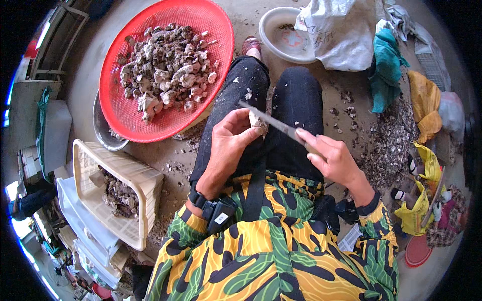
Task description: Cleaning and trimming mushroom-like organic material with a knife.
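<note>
My left hand (231, 141) holds a whitish, rough chunk (255, 120) between thumb and fingers over my thighs; it looks like dried mushroom, though its kind is not certain. In my right hand (333, 156) is the handle of a knife (276, 123), its long narrow blade pointing up and left across the top of the chunk. To the left, a round red plastic mesh basket (113, 81) holds a heap of similar brown and whitish chunks (169, 71). Small pale scraps (248, 94) lie on my dark trousers.
A cream plastic crate (141, 188) with dark chunks lies tilted at lower left, and a metal basin (99, 126) sits under the red basket. Ahead are a white basin (265, 35) and a white woven sack (342, 41). Dark scraps (388, 146) cover the floor at right, near another person's yellow garment (418, 214).
</note>
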`<state>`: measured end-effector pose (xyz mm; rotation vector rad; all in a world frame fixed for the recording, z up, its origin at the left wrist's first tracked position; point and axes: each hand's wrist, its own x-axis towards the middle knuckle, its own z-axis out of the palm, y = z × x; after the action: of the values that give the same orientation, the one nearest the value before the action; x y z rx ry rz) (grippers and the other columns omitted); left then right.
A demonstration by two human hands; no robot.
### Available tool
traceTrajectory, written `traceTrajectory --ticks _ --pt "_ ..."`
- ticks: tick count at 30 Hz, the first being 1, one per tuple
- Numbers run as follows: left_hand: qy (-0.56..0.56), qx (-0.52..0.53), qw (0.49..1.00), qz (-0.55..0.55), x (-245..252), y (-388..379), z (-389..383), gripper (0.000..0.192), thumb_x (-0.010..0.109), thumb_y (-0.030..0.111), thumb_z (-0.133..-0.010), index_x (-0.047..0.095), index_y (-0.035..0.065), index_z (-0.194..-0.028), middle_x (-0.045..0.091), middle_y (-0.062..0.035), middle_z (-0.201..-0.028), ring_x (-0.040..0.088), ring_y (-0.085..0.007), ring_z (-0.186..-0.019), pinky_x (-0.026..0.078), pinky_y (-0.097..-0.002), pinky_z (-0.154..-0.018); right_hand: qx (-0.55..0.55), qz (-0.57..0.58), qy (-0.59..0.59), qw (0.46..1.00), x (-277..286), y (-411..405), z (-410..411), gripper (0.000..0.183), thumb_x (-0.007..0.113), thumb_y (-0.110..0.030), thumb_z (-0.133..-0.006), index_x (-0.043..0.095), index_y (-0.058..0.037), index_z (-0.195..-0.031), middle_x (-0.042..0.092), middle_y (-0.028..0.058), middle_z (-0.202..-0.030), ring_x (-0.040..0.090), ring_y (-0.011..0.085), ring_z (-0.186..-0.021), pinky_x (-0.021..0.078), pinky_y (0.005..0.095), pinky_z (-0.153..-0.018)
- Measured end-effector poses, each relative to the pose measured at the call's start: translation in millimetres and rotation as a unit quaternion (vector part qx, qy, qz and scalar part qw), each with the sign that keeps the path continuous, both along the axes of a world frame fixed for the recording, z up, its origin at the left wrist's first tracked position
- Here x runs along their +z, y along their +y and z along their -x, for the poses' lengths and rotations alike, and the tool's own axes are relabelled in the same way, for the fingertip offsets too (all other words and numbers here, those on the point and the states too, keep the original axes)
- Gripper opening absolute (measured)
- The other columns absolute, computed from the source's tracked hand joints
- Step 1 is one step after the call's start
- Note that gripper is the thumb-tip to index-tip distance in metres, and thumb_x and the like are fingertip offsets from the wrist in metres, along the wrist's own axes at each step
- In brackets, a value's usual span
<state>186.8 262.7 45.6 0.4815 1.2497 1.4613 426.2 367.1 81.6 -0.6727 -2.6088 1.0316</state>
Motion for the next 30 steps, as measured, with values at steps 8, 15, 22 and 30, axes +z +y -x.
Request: traceTrajectory --ticks 8,15,22,30 --pt "0.004 -0.008 1.000 -0.005 -3.7 -1.3 0.6 0.040 0.072 0.002 -0.082 0.059 0.0004 -0.120 0.068 -0.0068 -0.107 0.065 -0.0150 -0.098 0.051 -0.0297 -0.090 0.035 0.011 -0.045 0.998 7.6 0.2 -11.8 0.062 0.067 -0.007 -0.076 0.052 -0.0119 -0.136 0.054 0.0109 -0.071 0.057 0.0295 -0.062 0.0490 0.0393 -0.057" --pt "-0.020 -0.014 1.000 -0.012 -3.0 -1.3 3.5 0.038 0.071 0.003 -0.083 0.058 -0.0019 -0.118 0.068 -0.0081 -0.107 0.065 -0.0159 -0.098 0.051 -0.0308 -0.092 -0.036 -0.045 -0.031 0.998 -9.1 0.0 13.5 0.062 0.067 -0.007 -0.077 0.051 -0.0109 -0.137 0.055 0.0116 -0.075 0.058 0.0307 -0.064 0.0499 0.0404 -0.059" --pt "-0.058 0.004 0.998 -0.021 -11.6 -2.8 8.6 0.041 0.071 0.003 -0.083 0.055 -0.0024 -0.120 0.067 -0.0117 -0.109 0.065 -0.0189 -0.100 0.051 -0.0326 -0.093 0.060 -0.010 -0.027 0.998 -2.0 0.4 0.8 0.064 0.068 -0.006 -0.075 0.051 -0.0101 -0.137 0.053 0.0103 -0.071 0.057 0.0280 -0.061 0.0497 0.0382 -0.056" --pt "-0.054 0.014 0.998 -0.030 -11.5 -1.4 9.5 0.040 0.069 0.000 -0.084 0.055 -0.0021 -0.121 0.066 -0.0111 -0.111 0.064 -0.0189 -0.103 0.050 -0.0316 -0.093 0.035 -0.057 -0.051 0.996 -0.6 -3.6 10.0 0.065 0.068 -0.010 -0.075 0.051 -0.0139 -0.138 0.053 0.0084 -0.070 0.057 0.0270 -0.060 0.0500 0.0380 -0.055"
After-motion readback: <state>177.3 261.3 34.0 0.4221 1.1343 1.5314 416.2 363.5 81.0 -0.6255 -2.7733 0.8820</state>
